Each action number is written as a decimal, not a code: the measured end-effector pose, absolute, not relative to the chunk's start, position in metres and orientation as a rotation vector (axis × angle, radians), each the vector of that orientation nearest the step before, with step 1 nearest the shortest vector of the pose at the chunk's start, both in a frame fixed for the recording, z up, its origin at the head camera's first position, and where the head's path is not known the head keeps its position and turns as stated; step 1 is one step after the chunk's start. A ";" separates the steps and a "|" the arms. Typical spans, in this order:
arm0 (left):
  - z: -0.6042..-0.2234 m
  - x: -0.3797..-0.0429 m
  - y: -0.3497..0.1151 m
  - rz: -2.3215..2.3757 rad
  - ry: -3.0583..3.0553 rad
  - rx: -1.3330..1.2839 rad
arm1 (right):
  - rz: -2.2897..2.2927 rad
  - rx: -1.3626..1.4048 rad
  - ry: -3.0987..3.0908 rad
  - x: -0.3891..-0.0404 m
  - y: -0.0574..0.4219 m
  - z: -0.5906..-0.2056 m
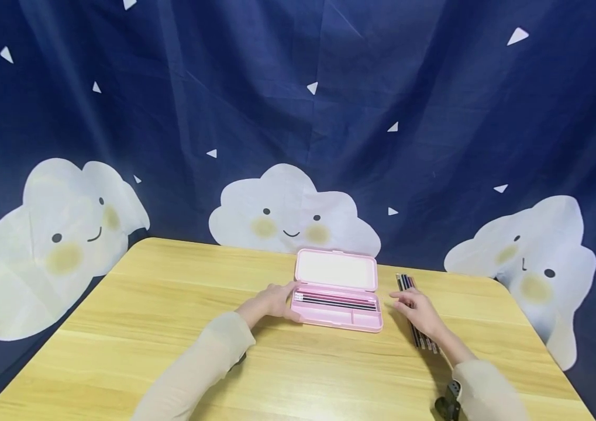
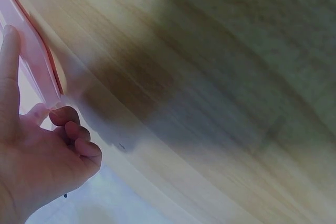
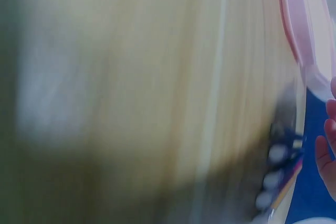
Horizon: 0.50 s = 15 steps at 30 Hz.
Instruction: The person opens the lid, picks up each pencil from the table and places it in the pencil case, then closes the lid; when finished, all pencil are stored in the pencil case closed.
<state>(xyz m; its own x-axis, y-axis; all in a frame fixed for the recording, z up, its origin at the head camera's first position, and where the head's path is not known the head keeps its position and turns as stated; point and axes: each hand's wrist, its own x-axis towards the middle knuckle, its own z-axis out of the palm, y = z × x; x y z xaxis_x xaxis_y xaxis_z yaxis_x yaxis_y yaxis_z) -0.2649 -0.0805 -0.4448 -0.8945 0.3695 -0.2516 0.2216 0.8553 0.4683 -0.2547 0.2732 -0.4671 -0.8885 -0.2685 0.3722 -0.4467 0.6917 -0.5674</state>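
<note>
A pink pencil case [image 1: 324, 318] lies with its lid [image 1: 336, 270] raised at the back. Inside its rear compartment are several pencils [image 1: 340, 301], dark and reddish. My left hand [image 1: 275, 301] holds the left end of the case, thumb along its front edge and index finger at the rear corner; the other fingers curl in the left wrist view. To the right of the case, my right hand [image 1: 417, 310] hovers over a row of loose pencils [image 1: 425, 342], fingers loosely bent with nothing between them. It hides the middle of that row.
The case and pencils are on a light wood table [image 1: 182, 304]. Behind it hangs a dark blue curtain [image 1: 255, 105] with smiling clouds. A black device [image 1: 450, 400] sits on the right wrist. The case's front compartments hold nothing visible.
</note>
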 end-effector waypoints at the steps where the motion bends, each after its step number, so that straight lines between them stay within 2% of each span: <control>1: -0.444 -0.265 -0.081 0.624 2.696 0.441 | 0.991 0.548 -2.651 -0.254 0.277 -0.467; 15: -0.445 -0.266 -0.080 0.621 2.696 0.446 | 1.029 0.355 -2.732 -0.244 0.327 -0.467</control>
<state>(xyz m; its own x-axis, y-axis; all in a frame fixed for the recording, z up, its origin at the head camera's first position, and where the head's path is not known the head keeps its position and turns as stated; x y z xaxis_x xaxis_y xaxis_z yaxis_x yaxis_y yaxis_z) -0.2657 -0.0802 -0.4447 -0.8937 0.3712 -0.2521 0.2235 0.8554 0.4672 -0.2441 0.3275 -0.4675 -0.9512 -0.1524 0.2683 -0.2916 0.7286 -0.6197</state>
